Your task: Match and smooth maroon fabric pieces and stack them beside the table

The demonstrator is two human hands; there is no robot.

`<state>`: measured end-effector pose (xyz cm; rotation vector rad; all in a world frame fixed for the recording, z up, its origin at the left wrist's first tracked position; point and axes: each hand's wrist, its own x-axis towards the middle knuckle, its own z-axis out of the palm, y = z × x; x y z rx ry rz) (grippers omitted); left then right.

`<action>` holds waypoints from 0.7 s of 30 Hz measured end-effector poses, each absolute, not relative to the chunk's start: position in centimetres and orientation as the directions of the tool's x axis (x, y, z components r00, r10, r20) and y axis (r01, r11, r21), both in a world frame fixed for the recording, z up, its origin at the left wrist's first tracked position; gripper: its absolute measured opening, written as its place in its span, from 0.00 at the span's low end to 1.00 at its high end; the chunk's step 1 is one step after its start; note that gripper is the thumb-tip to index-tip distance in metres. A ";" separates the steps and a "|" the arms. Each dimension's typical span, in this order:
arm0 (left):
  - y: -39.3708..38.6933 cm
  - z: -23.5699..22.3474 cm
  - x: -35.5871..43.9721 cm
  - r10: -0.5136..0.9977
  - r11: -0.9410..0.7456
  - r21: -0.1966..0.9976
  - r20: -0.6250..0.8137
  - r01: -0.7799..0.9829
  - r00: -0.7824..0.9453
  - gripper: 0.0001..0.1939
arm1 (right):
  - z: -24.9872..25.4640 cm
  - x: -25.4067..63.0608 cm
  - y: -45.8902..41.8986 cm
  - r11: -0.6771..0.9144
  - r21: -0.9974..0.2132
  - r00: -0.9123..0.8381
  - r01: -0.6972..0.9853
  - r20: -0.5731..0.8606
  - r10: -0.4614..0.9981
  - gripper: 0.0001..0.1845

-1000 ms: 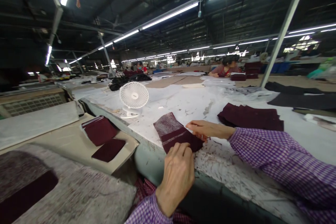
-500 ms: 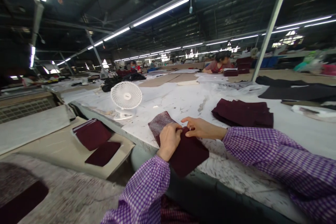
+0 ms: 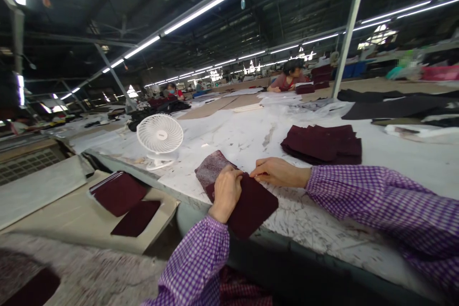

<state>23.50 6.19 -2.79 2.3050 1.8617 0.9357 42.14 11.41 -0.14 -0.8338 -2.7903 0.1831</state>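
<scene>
A dark maroon fabric piece [image 3: 255,206] lies at the table's near edge, its lower corner reaching over the side. Beneath its far left end shows a grey, speckled fabric piece [image 3: 212,168]. My left hand [image 3: 226,191] is closed on the maroon piece near its upper edge, fingers bent and thumb tucked in. At that same edge, just to the right, the fingertips of my right hand [image 3: 278,172] are pinched together on the cloth. Whether a smaller thing sits between those fingertips is hidden. A pile of maroon fabric pieces [image 3: 322,144] lies beyond my right hand.
A white fan [image 3: 160,134] stands on the table [image 3: 229,129] at left. Maroon pieces [image 3: 118,192] rest on a lower tan board [image 3: 71,210]. Dark cloth [image 3: 390,105] lies at right by a metal post [image 3: 349,33]. A co-worker [image 3: 289,76] leans over the far side.
My right thumb and fingers, apart before, have come together at the fabric's edge. My left hand keeps its hold. The whole view has shifted slightly.
</scene>
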 end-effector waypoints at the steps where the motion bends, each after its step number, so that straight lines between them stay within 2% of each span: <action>1: 6.1 -2.9 23.5 0.893 -0.299 0.382 0.434 0.875 0.116 0.13 | -0.1 42.1 11.3 0.832 -0.171 -0.815 0.529 0.172 0.553 0.14; 4: 5.9 -3.0 23.4 0.872 -0.340 0.331 0.461 0.881 0.163 0.14 | 0.1 42.1 11.0 0.836 -0.133 -0.821 0.532 0.158 0.548 0.13; 10: 5.2 -2.8 23.9 0.847 -0.353 0.039 0.437 0.935 0.301 0.14 | 0.4 42.0 10.7 0.834 -0.122 -0.823 0.538 0.139 0.551 0.12; 13: 5.1 -2.6 24.2 0.854 -0.341 -0.057 0.400 0.939 0.334 0.11 | 0.4 42.0 10.8 0.841 -0.116 -0.831 0.528 0.133 0.540 0.13; 18: 5.1 -2.5 24.2 0.860 -0.335 -0.069 0.386 0.940 0.335 0.11 | 0.3 41.8 11.0 0.807 -0.162 -0.774 0.568 0.227 0.591 0.14; 21: 5.1 -2.5 24.1 0.855 -0.342 -0.060 0.395 0.938 0.337 0.11 | 0.1 41.5 10.7 0.852 -0.169 -0.801 0.495 0.291 0.523 0.17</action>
